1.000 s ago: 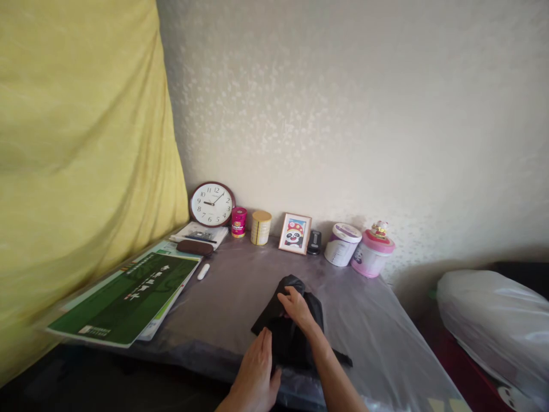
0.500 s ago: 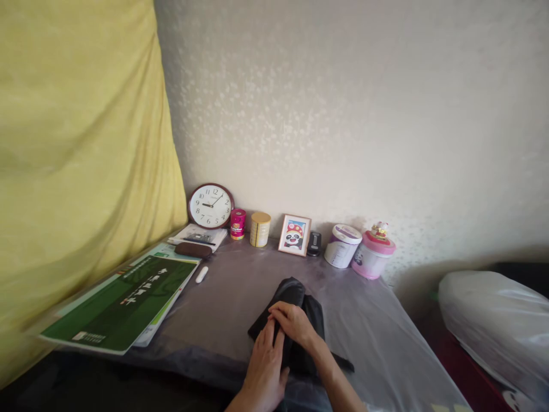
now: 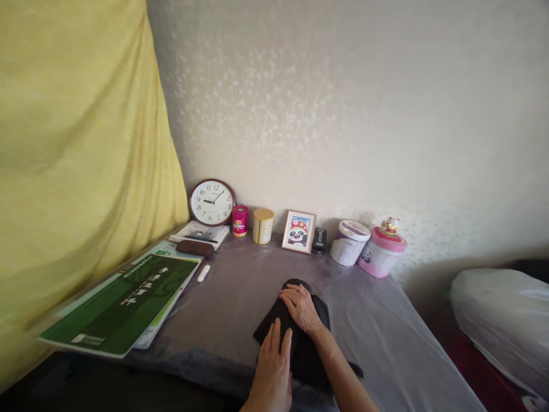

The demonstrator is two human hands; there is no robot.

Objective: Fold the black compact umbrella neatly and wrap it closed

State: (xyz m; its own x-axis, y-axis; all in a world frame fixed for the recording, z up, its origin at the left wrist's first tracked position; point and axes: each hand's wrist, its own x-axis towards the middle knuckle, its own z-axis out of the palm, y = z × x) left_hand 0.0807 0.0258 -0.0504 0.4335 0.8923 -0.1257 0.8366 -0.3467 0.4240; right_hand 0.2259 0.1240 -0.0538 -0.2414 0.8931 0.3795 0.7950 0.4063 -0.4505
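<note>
A folded piece of shiny black cloth (image 3: pixel 309 357) lies near the front of the table, with a narrow strip sticking out at its right. I cannot make out what kind of item it is. My right hand (image 3: pixel 300 306) rests palm down across its far end, fingers stretched out and slightly bent. Closer to me, my left hand (image 3: pixel 274 360) lies along the cloth's left part with straight fingers and the thumb side turned toward the right. Neither hand grips the cloth; the part under my palms is hidden.
Along the wall stand a clock (image 3: pixel 212 201), a pink tin (image 3: pixel 240 221), a yellow-lidded can (image 3: pixel 263 226), a framed panda picture (image 3: pixel 299 231), a white tub (image 3: pixel 349 243) and a pink tub (image 3: pixel 381 252). Left lie a green book (image 3: pixel 124 303), brown case (image 3: pixel 194 248) and white stick-like object (image 3: pixel 203 273).
My right hand has slid away from my left toward the far end of the cloth and flattened there. My left hand stays on the near left part. The view has shifted slightly.
</note>
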